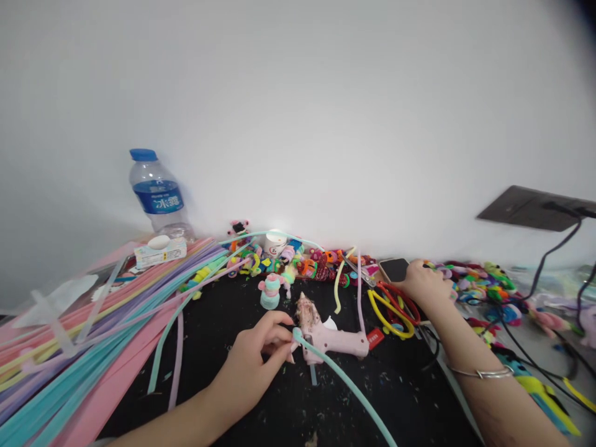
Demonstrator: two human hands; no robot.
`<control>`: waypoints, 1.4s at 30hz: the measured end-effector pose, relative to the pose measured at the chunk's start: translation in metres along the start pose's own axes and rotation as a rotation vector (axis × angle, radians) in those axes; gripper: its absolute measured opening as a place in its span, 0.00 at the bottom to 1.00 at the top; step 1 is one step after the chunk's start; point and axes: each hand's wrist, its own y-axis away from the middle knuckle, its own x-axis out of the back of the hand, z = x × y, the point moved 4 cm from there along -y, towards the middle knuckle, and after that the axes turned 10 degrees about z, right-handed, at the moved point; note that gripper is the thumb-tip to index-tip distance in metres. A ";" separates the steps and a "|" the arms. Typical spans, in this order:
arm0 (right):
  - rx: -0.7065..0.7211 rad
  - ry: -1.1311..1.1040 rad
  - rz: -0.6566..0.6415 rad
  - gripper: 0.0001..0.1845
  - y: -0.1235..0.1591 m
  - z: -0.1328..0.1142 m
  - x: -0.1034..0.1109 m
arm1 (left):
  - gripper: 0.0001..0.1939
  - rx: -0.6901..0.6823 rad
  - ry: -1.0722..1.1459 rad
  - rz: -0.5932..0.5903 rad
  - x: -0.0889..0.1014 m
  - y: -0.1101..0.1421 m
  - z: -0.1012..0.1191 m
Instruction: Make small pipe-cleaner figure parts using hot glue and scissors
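My left hand (261,354) is closed, its thumb and fingers pinching the tip of a mint-green pipe cleaner (351,386) that curves down to the right. Right under that tip lies a pink hot glue gun (338,341), its stained nozzle pointing away. A small mint and pink fuzzy figure (270,292) stands just beyond my left hand. My right hand (426,285) is curled beside a phone (395,269) and above the looped red and yellow handles (395,313) by the scissors blades (365,273). What its fingers hold, if anything, is hidden.
Bundled pastel pipe cleaners (107,323) cover the left side, near a water bottle (158,195). Colourful fuzzy figures (316,267) and a paper cup (275,242) line the wall. Black cables (526,344) cross the right side from a wall socket (516,208).
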 end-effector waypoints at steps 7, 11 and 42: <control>0.020 0.007 0.016 0.39 0.004 0.001 0.003 | 0.07 0.002 0.005 0.008 0.000 0.000 0.001; 0.015 -0.001 0.059 0.33 0.012 0.006 0.015 | 0.07 0.006 0.009 0.011 0.000 0.000 0.001; 0.043 -0.025 0.097 0.27 0.023 0.007 0.020 | 0.07 0.035 0.048 0.030 0.001 -0.002 0.003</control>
